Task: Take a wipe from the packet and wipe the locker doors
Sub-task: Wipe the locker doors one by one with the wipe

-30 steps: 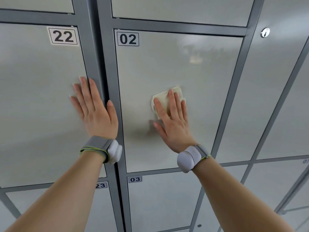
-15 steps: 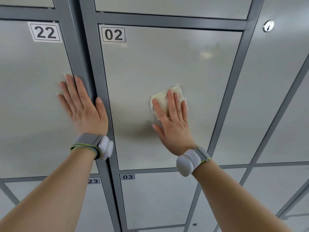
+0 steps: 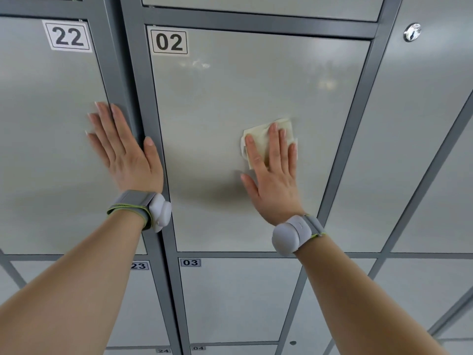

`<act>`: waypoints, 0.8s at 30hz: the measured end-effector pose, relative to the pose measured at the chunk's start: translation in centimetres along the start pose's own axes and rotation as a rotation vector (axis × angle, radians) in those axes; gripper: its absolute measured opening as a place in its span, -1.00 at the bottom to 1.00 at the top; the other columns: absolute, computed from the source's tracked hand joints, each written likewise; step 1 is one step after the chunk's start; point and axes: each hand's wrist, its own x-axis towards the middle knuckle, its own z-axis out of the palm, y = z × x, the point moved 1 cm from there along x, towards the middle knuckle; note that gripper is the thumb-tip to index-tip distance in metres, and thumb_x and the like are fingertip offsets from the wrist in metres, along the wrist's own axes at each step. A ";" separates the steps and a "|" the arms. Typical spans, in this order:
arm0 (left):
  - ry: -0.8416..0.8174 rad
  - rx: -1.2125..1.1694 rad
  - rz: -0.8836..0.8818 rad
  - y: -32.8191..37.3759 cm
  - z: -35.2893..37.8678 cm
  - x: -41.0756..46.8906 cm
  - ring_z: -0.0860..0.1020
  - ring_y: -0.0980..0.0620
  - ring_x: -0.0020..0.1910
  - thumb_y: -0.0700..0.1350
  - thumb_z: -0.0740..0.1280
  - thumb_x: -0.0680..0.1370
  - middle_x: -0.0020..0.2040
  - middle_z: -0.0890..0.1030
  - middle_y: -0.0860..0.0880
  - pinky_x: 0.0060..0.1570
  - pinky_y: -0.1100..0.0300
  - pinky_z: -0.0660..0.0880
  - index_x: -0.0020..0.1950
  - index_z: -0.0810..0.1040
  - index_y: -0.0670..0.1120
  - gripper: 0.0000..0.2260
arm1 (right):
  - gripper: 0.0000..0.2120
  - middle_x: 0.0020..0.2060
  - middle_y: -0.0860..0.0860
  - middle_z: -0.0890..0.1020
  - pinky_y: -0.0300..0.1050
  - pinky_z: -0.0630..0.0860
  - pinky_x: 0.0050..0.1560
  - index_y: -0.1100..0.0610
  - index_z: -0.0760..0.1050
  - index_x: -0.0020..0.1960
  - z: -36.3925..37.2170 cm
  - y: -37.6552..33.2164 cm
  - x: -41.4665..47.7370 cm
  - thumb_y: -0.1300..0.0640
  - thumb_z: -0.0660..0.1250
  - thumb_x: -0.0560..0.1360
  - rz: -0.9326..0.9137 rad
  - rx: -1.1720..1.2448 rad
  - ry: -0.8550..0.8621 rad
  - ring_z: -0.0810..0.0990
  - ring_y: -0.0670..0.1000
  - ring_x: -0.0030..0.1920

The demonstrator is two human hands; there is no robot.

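Pressing a folded wipe [image 3: 266,139] flat-fingered against locker door 02 [image 3: 230,111], the right hand [image 3: 272,172] grips nothing, while the left hand [image 3: 125,152] rests open-palmed on door 22 [image 3: 46,124] beside it.

left hand [image 3: 128,157] flat, palm forward, fingers straight, thumb apart. right hand [image 3: 275,178] flat too, fingers straight, thumb splayed left. Both reach forward.

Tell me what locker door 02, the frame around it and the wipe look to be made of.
Locker door 02: likely sheet metal with a smooth satin light-grey coat; it gives soft, blurred reflections. Frame: probably metal too, painted darker matte grey, with straight bars. Wipe: thin soft nonwoven fabric or paper, pale cream; it creases under the right hand.
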 end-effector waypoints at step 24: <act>-0.043 -0.041 0.060 -0.8 -0.2 -0.3 0.08 -0.38 0.45 -0.07 0.01 0.62 0.46 0.14 -0.39 0.46 0.08 -0.25 0.47 0.11 -0.38 -0.48 | -0.45 0.51 0.26 -0.02 0.03 -0.24 0.48 0.05 0.05 0.53 -1.4 1.5 -0.2 -0.08 0.03 0.58 0.128 -0.039 0.054 -0.12 0.20 0.51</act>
